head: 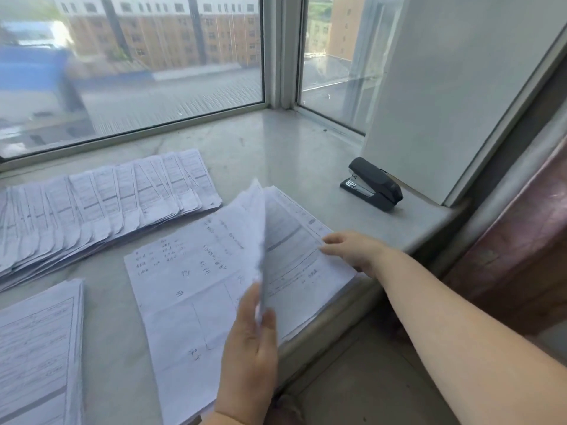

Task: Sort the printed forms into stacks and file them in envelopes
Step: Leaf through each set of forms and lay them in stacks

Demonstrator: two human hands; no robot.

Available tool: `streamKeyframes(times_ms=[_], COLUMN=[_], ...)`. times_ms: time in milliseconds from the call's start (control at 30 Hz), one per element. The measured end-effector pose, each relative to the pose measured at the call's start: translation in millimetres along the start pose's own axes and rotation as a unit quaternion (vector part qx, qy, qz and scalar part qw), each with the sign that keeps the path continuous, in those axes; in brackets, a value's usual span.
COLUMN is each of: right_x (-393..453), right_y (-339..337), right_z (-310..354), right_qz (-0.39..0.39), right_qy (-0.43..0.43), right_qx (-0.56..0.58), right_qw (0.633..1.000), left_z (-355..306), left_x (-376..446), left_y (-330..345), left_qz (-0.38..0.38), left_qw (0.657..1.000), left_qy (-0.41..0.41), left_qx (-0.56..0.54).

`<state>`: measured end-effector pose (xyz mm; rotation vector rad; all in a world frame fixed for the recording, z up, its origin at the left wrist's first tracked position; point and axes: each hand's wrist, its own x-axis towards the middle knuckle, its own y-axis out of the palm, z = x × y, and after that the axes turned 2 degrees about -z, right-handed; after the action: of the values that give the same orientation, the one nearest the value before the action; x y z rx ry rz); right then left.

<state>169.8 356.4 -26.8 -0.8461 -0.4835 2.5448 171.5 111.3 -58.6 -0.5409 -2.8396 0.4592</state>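
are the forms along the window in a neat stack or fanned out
Fanned out. The forms by the window overlap in a long row across the sill, each sheet's edge showing beside the next.

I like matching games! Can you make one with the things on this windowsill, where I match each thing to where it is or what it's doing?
Things:
1. black plastic stapler
2. fanned row of printed forms
3. left hand
4. right hand

Places or states:
A. spread out overlapping, near the window glass
B. pinching lifted sheets of paper
C. beside the white wall panel
D. resting flat on the stack of forms at the sill's edge

Pairs: 1-C, 2-A, 3-B, 4-D
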Motion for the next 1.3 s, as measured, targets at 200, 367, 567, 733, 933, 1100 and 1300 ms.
streamKeyframes(times_ms=[200, 367, 567, 733, 933, 1100, 1300], right_x=[-42.4, -111.8, -159.7, -179.4, -191.4, -195.0, -197.7], right_y=[-6.9, 89.9, 212.8, 270.6, 298.1, 305.3, 310.2], right_z=[-11.8, -2.3, 19.7, 30.5, 25.3, 24.2, 31.8], right_qz=[-0.334, -0.116, 0.056, 0.093, 0.101, 0.072, 0.106], right_qy=[-0.117, -0.131, -0.132, -0.125, -0.073, -0.026, -0.007], right_qx=[0.128, 0.148, 0.082, 0.019, 0.013, 0.068, 0.108], right_qw=[0.927, 0.973, 0.986, 0.988, 0.992, 0.995, 0.988], left_z=[-2.1, -2.8, 26.8, 52.2, 70.1, 78.9, 84.3], left_x=[-1.1, -7.0, -28.7, -71.5, -105.5, -109.0, -113.3], left_y=[-8.4, -63.9, -188.4, -256.7, -273.9, -282.4, -285.0], left_qz=[0.196, 0.143, 0.068, 0.09, 0.148, 0.116, 0.107], left_qw=[0.967, 0.972, 0.961, 0.962, 0.952, 0.97, 0.981], left_qy=[0.003, 0.09, 0.049, -0.008, 0.003, -0.008, -0.001], left_qx=[0.164, 0.165, 0.264, 0.258, 0.268, 0.213, 0.16])
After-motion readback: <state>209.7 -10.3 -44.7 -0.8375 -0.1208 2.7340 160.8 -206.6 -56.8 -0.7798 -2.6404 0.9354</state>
